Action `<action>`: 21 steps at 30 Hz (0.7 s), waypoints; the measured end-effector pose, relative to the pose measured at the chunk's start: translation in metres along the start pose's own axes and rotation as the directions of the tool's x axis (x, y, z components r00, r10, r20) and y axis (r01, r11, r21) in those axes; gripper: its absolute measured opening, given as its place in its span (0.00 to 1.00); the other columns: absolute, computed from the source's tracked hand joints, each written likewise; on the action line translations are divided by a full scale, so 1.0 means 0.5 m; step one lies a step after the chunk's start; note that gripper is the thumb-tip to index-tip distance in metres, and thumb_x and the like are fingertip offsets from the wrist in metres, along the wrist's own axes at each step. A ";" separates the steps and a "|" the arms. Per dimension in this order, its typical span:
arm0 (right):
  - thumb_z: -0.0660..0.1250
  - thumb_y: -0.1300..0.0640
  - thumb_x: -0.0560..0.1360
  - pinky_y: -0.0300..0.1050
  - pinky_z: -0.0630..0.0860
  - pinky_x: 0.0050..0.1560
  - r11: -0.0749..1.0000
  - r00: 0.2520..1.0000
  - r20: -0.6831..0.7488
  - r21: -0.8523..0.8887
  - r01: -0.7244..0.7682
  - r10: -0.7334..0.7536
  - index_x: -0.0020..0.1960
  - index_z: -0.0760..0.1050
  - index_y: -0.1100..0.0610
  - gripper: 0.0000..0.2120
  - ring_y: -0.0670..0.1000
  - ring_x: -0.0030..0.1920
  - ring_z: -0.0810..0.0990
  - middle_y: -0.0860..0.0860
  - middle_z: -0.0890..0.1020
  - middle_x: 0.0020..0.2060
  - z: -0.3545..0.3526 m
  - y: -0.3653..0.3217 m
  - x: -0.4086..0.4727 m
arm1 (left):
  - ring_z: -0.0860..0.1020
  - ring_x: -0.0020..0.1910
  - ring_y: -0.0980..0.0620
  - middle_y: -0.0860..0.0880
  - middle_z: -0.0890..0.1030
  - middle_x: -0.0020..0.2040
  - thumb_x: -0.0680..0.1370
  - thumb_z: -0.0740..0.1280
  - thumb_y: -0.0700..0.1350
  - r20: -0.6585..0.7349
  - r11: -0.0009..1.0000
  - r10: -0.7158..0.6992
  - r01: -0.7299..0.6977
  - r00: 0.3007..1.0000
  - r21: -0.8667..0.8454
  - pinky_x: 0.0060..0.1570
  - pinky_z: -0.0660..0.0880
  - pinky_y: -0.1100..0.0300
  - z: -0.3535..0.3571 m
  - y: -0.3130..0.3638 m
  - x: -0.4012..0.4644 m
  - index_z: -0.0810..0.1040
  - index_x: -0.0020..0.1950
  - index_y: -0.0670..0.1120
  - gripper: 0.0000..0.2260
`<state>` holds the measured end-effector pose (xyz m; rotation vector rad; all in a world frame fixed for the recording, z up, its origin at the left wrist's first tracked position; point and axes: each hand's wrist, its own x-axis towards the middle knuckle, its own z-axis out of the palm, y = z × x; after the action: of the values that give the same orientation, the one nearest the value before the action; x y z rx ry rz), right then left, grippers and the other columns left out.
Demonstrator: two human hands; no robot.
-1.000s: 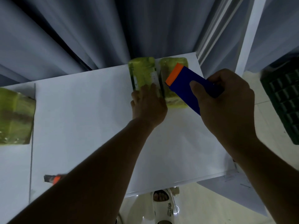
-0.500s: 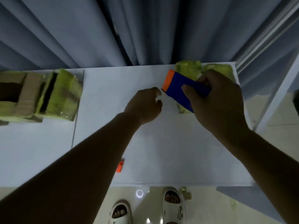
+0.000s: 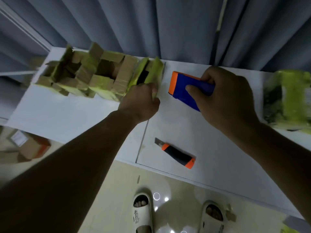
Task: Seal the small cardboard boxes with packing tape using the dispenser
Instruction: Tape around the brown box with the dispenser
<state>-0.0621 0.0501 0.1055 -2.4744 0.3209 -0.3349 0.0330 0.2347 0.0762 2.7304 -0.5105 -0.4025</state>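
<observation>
Where the white table [image 3: 218, 148] meets the grey curtain [image 3: 185, 31] at its far edge, a row of small cardboard boxes [image 3: 94, 76] stands toward the far left corner, flaps up and open, wrapped in yellow-green tape. The left hand [image 3: 140, 100] is curled round the near corner of the open box [image 3: 148, 73] at the right end of that row; its fingertips are hidden behind the box wall, so how deep the grip goes cannot be told. Just right of it, above the table's middle, the right hand [image 3: 225, 96] grips the blue dispenser [image 3: 185, 88] with the thumb laid on its top face and the other fingers wrapped beneath; the orange end points left toward the boxes. The tape roll itself is covered by the palm. Whether the dispenser touches the table cannot be told.

At the far right edge lie sealed boxes [image 3: 289, 100], blurred and cut off by the frame. A box cutter [image 3: 176, 153] with orange ends and a bared blade lies near the table's front edge. Below that edge, two white slippers [image 3: 142, 214] stand on the pale floor, partly cut off. More cardboard [image 3: 25, 148] lies blurred on the floor at left.
</observation>
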 end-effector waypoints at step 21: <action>0.71 0.43 0.76 0.25 0.64 0.29 0.996 1.000 0.028 0.088 -0.017 0.015 0.44 0.70 0.51 0.15 0.37 0.31 0.70 0.38 0.70 0.33 0.323 -0.318 0.118 | 0.59 0.74 0.37 0.38 0.58 0.75 0.67 0.77 0.62 -0.328 0.975 -0.200 0.222 0.923 0.028 0.67 0.69 0.45 -0.075 -0.432 0.094 0.62 0.75 0.46 0.44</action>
<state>0.0676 0.2444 0.0855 -2.3859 0.3083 -0.3024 0.1514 0.4164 0.0200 2.8442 -0.1436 0.0185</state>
